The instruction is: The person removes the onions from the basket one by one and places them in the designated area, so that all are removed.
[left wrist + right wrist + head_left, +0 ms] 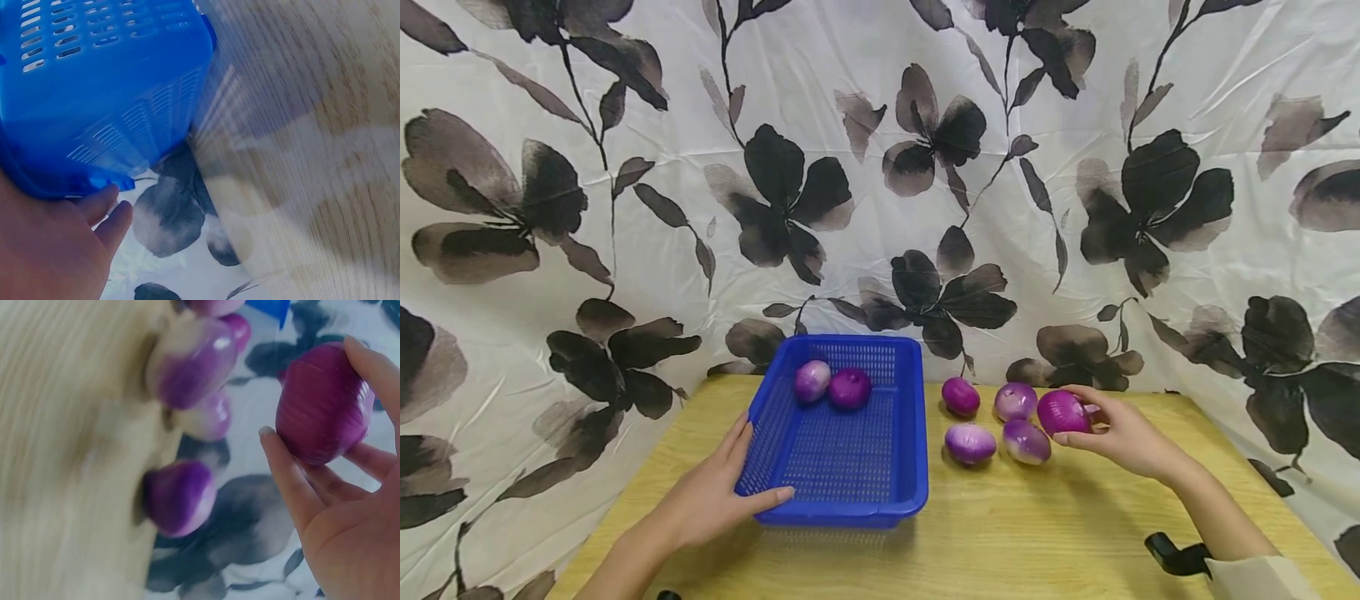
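A blue plastic basket [912, 467] stands on the table, with two purple onions, one pale-topped [812, 382] and one dark [849, 389], at its far end. My left hand [707, 492] holds the basket's near left corner, thumb over the front rim and fingers along the left side. In the left wrist view, fingers [114, 228] touch the basket's rim. My right hand [1123, 429] grips a red onion [325, 403] between thumb and fingers, right of several other onions. Among these are a magenta one [961, 397] and a white-and-purple one [970, 443].
The wooden table [1000, 533] has a floral cloth [865, 208] hanging behind it. More purple onions, one pale and purple [1027, 442] and one lighter [1016, 402], lie between the basket and my right hand. A black strap piece [1180, 558] shows by the right wrist.
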The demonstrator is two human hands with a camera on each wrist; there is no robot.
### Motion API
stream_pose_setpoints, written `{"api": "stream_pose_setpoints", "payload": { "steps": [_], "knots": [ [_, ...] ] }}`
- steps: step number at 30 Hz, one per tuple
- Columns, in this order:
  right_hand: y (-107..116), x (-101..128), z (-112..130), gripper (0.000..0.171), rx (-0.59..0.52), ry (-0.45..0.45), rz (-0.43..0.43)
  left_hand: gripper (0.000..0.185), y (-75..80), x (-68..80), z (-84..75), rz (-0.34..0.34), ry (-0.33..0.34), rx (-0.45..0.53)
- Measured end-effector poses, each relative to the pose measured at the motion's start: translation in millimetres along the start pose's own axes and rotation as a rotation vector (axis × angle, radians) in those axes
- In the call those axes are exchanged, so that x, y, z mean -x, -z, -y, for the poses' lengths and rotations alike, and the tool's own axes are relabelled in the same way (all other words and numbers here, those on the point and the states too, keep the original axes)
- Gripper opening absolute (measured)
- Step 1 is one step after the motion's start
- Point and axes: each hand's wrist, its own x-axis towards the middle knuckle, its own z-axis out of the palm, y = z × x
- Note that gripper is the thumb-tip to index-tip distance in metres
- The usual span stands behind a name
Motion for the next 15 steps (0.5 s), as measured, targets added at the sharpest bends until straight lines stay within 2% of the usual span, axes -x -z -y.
{"api": "stream_pose_setpoints", "payload": {
  "steps": [10, 15],
  "knots": [
    [2.8, 5.4, -34.0, 0.071, 0.012, -0.074, -0.022, 0.126, 2.7, 3.9, -0.3, -0.021, -0.004, 0.002],
    [-1.5, 13.2, -49.7, 0.076, 0.010, -0.163, 0.000, 0.126, 1.2, 1.8, -1.4, -0.014, -0.012, 0.002]
  ]
}}
